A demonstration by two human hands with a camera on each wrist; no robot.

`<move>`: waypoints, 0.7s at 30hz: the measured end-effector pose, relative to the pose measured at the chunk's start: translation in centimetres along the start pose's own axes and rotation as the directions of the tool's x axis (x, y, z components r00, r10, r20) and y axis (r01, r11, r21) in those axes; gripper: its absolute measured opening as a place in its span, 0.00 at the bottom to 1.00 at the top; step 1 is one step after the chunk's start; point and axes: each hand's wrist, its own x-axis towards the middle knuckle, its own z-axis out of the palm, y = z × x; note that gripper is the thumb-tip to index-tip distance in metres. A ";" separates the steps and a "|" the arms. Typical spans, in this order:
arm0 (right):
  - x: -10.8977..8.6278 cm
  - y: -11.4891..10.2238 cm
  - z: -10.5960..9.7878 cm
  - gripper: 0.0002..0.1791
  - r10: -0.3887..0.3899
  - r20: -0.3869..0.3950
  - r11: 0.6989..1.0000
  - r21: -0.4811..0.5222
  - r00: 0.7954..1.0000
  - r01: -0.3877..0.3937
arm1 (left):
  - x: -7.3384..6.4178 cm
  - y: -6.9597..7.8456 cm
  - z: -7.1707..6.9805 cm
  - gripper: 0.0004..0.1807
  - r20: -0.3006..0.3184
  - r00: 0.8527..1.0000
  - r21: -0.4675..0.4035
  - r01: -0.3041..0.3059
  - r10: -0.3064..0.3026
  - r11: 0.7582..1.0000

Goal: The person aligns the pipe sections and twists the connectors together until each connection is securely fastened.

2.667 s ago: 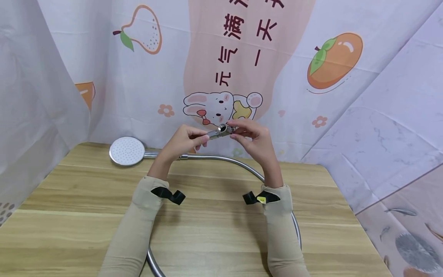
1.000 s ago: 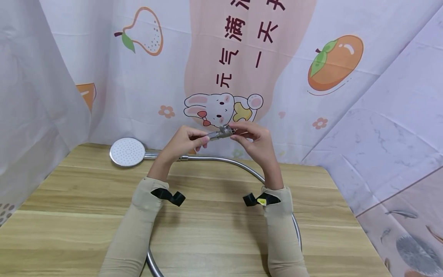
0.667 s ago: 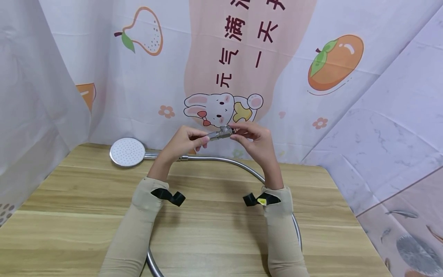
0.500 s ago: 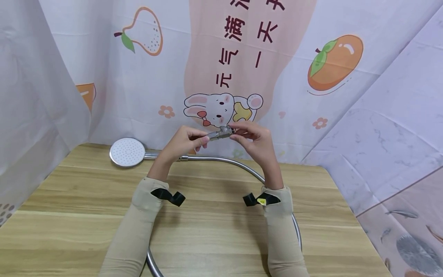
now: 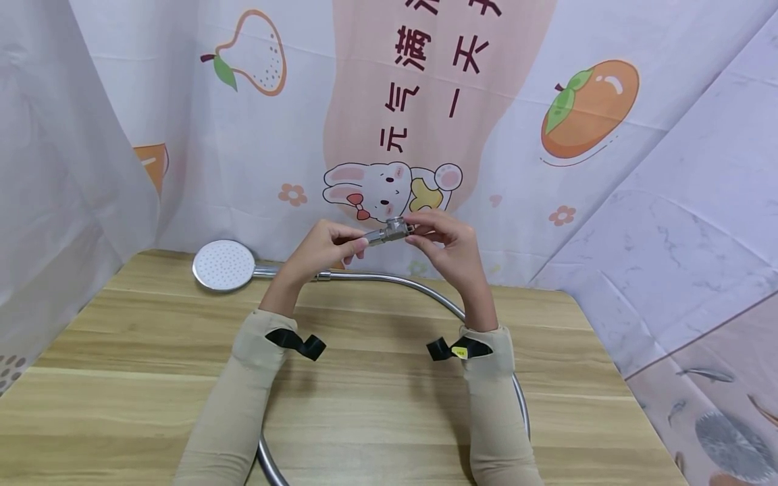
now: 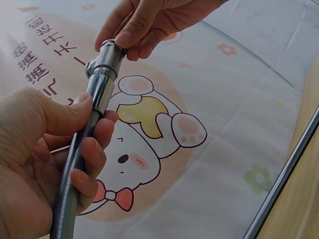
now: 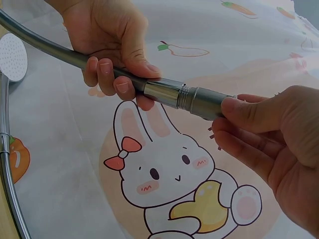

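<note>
Above the back of the table, my left hand [image 5: 317, 251] grips the end of a metal shower hose [image 6: 70, 184], fingers wrapped under it and thumb on top by its chrome nut [image 7: 164, 92]. My right hand [image 5: 448, 248] pinches a chrome pipe fitting [image 5: 397, 229] by its far end, between thumb and fingers. The fitting has a short side branch, seen pointing up in the head view. Fitting and nut are in line, joined end to end, and a band of threads [image 7: 185, 97] shows between them in the right wrist view. My fingertips hide the fitting's far end.
A round white shower head [image 5: 223, 266] with a chrome handle lies at the table's back left. From it the hose [image 5: 425, 289] loops round to the right, passing under the right forearm. A printed curtain [image 5: 261, 148] hangs right behind the hands.
The fitting has turned about its length: its round side opening faced the head camera 2.7 seconds ago and now points up and away. Both hands keep nearly the same place and hold.
</note>
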 end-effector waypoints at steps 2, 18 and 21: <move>0.0 0.0 0.0 0.16 0.004 -0.004 1.000 -0.006 1.000 -0.004 | 0.0 0.0 0.0 0.10 0.001 1.000 0.003 0.001 -0.001 1.000; 0.0 0.0 -0.1 0.15 0.020 -0.020 0.998 -0.053 1.000 -0.021 | 0.1 0.0 0.2 0.10 -0.002 1.000 0.008 -0.012 0.012 1.000; 0.0 0.0 -0.1 0.15 0.013 -0.012 0.999 -0.036 1.000 -0.013 | 0.1 0.0 0.2 0.10 0.001 1.000 0.009 -0.013 0.013 1.000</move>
